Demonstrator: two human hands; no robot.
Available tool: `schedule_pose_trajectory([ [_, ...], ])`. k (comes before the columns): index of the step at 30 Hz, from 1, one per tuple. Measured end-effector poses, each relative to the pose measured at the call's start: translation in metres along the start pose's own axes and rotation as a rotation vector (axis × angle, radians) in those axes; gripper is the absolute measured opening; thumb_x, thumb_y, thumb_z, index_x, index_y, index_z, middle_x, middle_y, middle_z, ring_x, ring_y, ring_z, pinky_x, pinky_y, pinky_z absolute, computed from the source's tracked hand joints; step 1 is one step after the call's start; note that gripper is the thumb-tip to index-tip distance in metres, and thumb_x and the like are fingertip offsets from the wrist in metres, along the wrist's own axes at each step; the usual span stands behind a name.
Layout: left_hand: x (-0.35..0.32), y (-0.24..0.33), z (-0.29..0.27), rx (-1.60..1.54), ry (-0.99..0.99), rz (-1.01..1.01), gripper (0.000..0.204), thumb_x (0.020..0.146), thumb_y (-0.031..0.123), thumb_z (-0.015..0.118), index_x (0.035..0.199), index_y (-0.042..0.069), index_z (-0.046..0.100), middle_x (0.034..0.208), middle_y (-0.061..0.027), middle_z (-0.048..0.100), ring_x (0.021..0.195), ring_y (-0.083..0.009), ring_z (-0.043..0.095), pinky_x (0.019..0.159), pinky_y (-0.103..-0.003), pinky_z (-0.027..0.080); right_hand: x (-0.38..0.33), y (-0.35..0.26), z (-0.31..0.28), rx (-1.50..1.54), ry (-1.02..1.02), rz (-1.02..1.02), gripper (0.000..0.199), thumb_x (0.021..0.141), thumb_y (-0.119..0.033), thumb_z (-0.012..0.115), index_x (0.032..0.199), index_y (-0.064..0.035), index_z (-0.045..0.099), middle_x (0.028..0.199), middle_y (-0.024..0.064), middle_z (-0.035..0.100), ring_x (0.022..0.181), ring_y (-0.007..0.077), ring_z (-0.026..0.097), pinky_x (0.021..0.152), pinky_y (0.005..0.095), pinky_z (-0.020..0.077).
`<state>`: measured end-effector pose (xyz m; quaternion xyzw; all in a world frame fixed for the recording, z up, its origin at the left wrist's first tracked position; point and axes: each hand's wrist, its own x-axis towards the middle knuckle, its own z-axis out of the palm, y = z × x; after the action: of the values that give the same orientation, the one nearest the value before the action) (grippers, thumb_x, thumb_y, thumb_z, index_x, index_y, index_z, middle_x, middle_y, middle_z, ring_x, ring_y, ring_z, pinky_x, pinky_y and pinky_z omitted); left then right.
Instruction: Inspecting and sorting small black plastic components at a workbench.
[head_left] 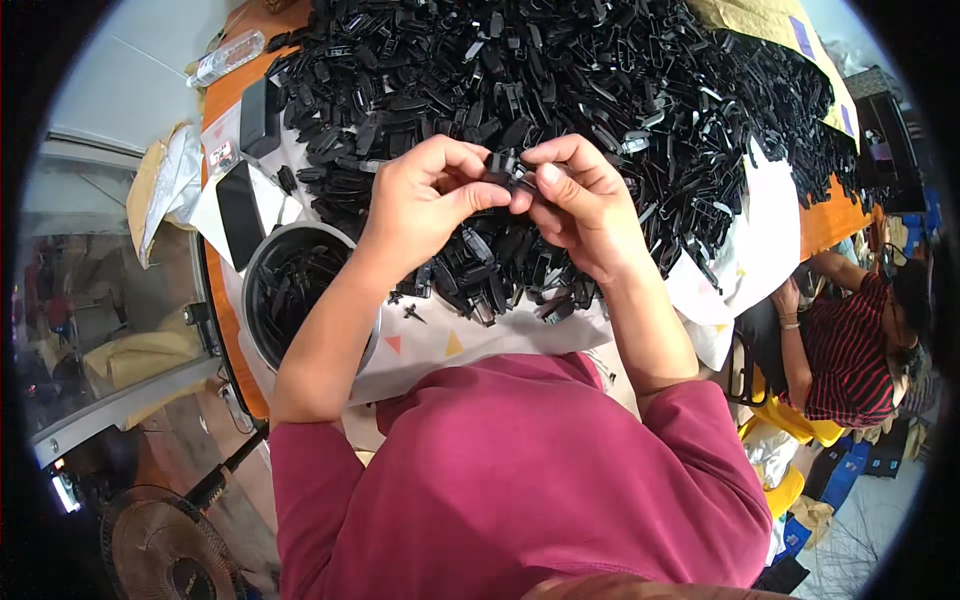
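Between the fingertips of both hands is a small black plastic part (511,170), held up over the near side of a big heap. My left hand (428,195) pinches its left end between thumb and fingers. On the other end, my right hand (592,205) closes with thumb and index finger. The fingers cover much of the part, so its exact kind cannot be made out. Below and beyond spreads the heap of similar black plastic pieces (480,75), many long and narrow, some shiny. A few loose bits (414,314) lie on the white patterned cloth (490,341) close to me.
A grey bucket (252,305) holding black pieces stands by my left forearm. Behind it lie a dark phone (240,215), a dark box-like object (260,117) and a clear bottle (228,60). Brown sacking (770,25) borders the heap. Another person (845,345) sits at right; a fan (165,550) stands lower left.
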<state>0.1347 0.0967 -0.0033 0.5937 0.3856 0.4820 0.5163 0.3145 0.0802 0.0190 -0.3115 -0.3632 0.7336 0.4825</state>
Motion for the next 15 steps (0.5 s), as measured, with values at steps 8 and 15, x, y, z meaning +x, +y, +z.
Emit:
schedule_pose_trajectory([
  [8, -0.007, 0.021, 0.001, 0.447, 0.026, 0.331, 0.026, 0.063, 0.007, 0.076, 0.084, 0.003, 0.061, 0.073, -0.0028, 0.063, 0.062, -0.0047, 0.055, 0.054, -0.019, 0.044, -0.001, -0.008, 0.001, -0.253, 0.113, 0.073, 0.006, 0.082, -0.009, 0.059, 0.079, -0.0049, 0.057, 0.06, -0.004, 0.048, 0.042, 0.0013, 0.034, 0.035, 0.0159, 0.0204],
  [15, -0.025, 0.002, 0.011, -0.171, 0.046, -0.15, 0.027, 0.071, 0.0, 0.069, 0.097, 0.0, 0.06, 0.082, -0.0063, 0.063, 0.074, -0.0091, 0.059, 0.066, -0.022, 0.049, -0.003, 0.001, 0.013, -0.153, 0.184, 0.171, 0.008, 0.083, -0.01, 0.059, 0.077, -0.0062, 0.055, 0.061, -0.0039, 0.047, 0.04, 0.0015, 0.032, 0.034, 0.0155, 0.0192],
])
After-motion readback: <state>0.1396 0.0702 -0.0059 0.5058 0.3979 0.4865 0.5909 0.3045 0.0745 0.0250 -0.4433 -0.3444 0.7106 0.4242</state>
